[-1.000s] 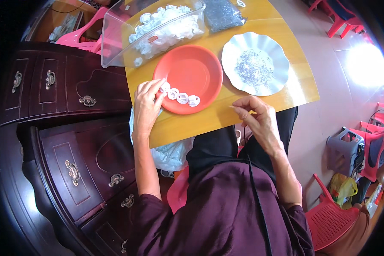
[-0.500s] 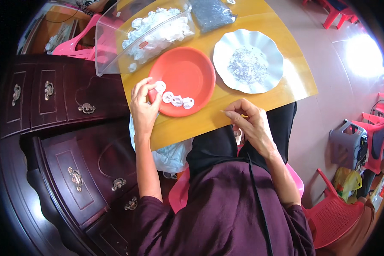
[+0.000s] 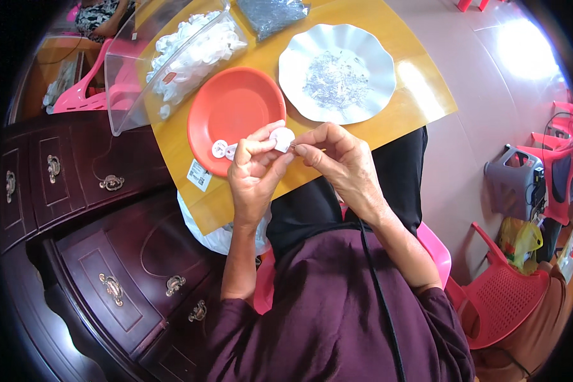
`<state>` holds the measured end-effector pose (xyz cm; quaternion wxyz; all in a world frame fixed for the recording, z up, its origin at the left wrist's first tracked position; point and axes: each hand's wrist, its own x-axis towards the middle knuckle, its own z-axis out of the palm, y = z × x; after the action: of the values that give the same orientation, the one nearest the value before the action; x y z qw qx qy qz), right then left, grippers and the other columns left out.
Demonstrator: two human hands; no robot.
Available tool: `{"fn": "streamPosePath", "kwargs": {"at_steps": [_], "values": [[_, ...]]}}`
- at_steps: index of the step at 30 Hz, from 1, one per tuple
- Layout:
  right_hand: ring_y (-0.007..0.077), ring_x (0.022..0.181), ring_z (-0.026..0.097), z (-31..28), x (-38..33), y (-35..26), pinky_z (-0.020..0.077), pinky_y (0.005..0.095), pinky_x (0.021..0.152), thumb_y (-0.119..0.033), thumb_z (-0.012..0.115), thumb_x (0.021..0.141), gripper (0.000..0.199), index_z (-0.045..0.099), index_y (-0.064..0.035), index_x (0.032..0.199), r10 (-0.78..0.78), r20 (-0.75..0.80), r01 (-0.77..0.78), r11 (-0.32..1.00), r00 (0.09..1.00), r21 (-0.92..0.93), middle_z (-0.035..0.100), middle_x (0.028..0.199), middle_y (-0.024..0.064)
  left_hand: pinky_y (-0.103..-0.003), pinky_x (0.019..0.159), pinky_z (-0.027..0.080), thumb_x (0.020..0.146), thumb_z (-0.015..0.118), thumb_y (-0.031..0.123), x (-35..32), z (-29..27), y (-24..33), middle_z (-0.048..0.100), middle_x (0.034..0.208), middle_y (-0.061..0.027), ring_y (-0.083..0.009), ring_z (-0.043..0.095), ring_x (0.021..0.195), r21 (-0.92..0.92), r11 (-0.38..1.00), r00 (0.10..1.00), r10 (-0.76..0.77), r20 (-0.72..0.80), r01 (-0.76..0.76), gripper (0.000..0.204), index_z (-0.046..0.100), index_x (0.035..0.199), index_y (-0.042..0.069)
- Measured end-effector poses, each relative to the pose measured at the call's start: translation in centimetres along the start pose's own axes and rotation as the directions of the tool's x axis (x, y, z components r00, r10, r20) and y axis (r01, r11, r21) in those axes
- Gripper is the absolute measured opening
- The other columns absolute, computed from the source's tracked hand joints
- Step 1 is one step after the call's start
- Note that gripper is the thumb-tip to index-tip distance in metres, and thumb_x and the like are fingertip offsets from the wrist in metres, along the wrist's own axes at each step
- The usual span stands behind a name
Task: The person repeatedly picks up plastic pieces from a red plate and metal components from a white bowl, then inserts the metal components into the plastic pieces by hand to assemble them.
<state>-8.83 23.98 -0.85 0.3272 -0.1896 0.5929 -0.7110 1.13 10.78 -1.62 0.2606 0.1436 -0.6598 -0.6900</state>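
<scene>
My left hand (image 3: 254,175) grips a small round white plastic piece (image 3: 281,138) between thumb and fingers, above the near right rim of the orange plate (image 3: 235,102). My right hand (image 3: 344,165) is closed in a pinch right beside that piece. Between its thumb and forefinger is a thin metal pin (image 3: 292,147), its tip at the piece's edge. Other white plastic pieces (image 3: 219,148) lie on the plate's near side, partly hidden by my left hand. A wavy-edged white dish (image 3: 385,79) to the right holds a heap of small thin metal pins (image 3: 337,79).
A clear plastic bin (image 3: 124,76) full of white pieces stands at the far left of the yellow table (image 3: 420,76). Behind the plates lies a bag of dark material (image 3: 274,16). A printed label (image 3: 198,175) sits near the left edge. Dark drawers (image 3: 108,254) flank the table's left.
My left hand has moved right, lifting a white piece off the plate. My right hand has moved up and left to meet it. The view has shifted slightly.
</scene>
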Motion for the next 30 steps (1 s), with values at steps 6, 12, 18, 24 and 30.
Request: {"fn": "streamPosePath", "kwargs": {"at_steps": [6,12,18,24,30], "values": [[0.0065,0.078,0.061,-0.5,-0.1,0.0,0.0502,0.0233,0.069,-0.01,0.068,0.092,0.014,0.065,0.0019,0.099,0.033,-0.011,-0.033,0.999,0.999,0.019,0.069,0.086,0.0039,-0.034,0.096,0.052,0.092,0.059,-0.008,0.0,-1.0,-0.5,0.055,0.132,-0.0249,-0.0223,0.061,0.113,0.044,0.999,0.997,0.018,0.081,-0.022,0.015,0.054,0.103,0.001],[0.0052,0.075,0.058,-0.1,-0.2,-0.3,0.0496,0.0227,0.068,-0.009,0.069,0.091,0.014,0.066,0.0022,0.098,0.058,0.006,-0.058,0.998,0.998,0.003,0.068,0.084,0.0023,-0.034,0.097,0.051,0.093,0.06,-0.006,0.2,-1.3,-0.6,0.057,0.129,-0.0277,-0.0222,0.061,0.113,-0.052,0.999,0.995,0.012,0.096,-0.007,0.014,0.055,0.103,0.002],[0.0062,0.073,0.061,-0.1,0.0,-0.1,0.0507,0.0219,0.067,-0.009,0.069,0.091,0.013,0.066,0.0026,0.096,0.13,-0.003,-0.129,0.984,0.992,0.12,0.068,0.082,0.0022,-0.033,0.097,0.05,0.093,0.06,-0.006,0.4,-1.3,-0.9,0.055,0.131,-0.0293,-0.0213,0.061,0.113,-0.106,0.994,0.994,-0.008,0.111,0.02,0.016,0.052,0.103,0.003],[0.0061,0.072,0.061,0.0,0.1,-0.2,0.0507,0.0219,0.065,-0.01,0.07,0.092,0.014,0.066,0.0026,0.097,0.147,0.017,-0.148,0.985,0.989,0.093,0.068,0.08,0.0023,-0.032,0.098,0.049,0.092,0.061,-0.008,0.1,-1.5,-1.0,0.056,0.13,-0.0279,-0.0204,0.06,0.114,-0.059,0.998,0.993,-0.019,0.115,0.026,0.021,0.05,0.106,0.003],[0.0073,0.071,0.063,0.0,0.2,-0.5,0.0521,0.0221,0.065,-0.011,0.069,0.092,0.016,0.065,0.0033,0.098,0.191,0.028,-0.192,0.975,0.981,0.11,0.068,0.082,0.0037,-0.035,0.099,0.049,0.089,0.062,-0.009,0.0,-1.2,-0.7,0.057,0.128,-0.0253,-0.0216,0.06,0.114,-0.098,0.995,0.997,-0.03,0.066,0.036,0.04,0.043,0.122,0.004]]}}
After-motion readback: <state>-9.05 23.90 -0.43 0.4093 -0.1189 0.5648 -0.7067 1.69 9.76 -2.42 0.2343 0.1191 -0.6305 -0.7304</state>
